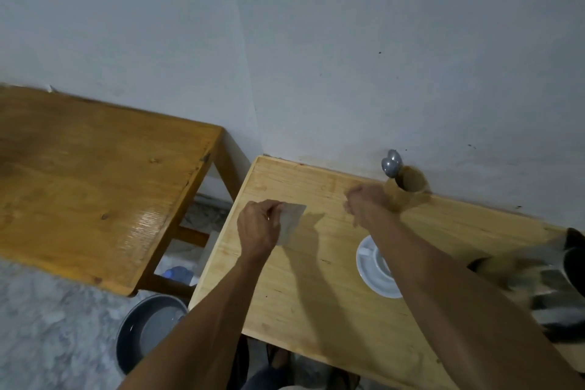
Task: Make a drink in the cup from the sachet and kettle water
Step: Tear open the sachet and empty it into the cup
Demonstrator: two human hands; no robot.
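My left hand pinches a pale silvery sachet above the left part of the light wooden table. My right hand is blurred, fingers bunched, just right of the sachet and apart from it; I cannot tell if it holds anything. A white cup stands on a white saucer, partly hidden under my right forearm. The steel kettle with black parts sits blurred at the right edge.
A wooden holder with metal spoons stands by the wall behind my right hand. A darker wooden table is at the left. A grey round bin sits on the floor between the tables.
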